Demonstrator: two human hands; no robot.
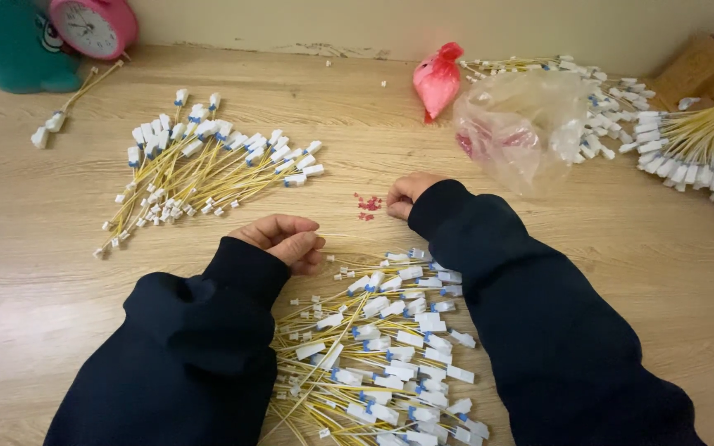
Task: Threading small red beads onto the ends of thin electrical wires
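While hands curl, thin yellow cables fan.

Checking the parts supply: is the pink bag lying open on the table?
No, the pink bag is tied shut at the top, beside the clear plastic bag.

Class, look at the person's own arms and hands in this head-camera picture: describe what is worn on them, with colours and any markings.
Both arms wear long, loose, dark navy sleeves with ribbed cuffs that reach the wrists. The fabric is plain, with no visible markings. The left hand and right hand are bare: no gloves, and no rings or watch show.
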